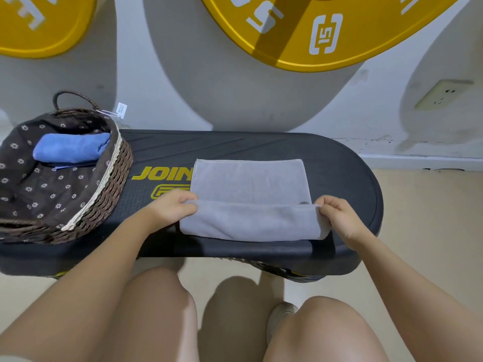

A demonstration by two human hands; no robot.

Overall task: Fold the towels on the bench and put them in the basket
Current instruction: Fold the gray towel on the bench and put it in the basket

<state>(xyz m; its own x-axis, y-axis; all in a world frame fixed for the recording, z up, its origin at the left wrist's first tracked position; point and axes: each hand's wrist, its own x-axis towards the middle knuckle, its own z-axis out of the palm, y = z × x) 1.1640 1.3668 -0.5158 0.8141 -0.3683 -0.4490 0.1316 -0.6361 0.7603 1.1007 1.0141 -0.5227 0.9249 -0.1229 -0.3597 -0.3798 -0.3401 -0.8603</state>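
A grey towel (248,181) lies flat on the black bench (345,178), its near edge turned up and over toward the far side. My left hand (173,207) pinches the left corner of that raised edge. My right hand (337,215) pinches the right corner. A brown wicker basket (109,194) with a flowered dark lining stands on the bench's left end. A folded blue towel (69,150) rests inside it.
The bench stands against a white wall with large yellow discs (326,30) painted or mounted on it. A wall socket (441,94) is at the right. My knees are below the bench's near edge, above a beige floor.
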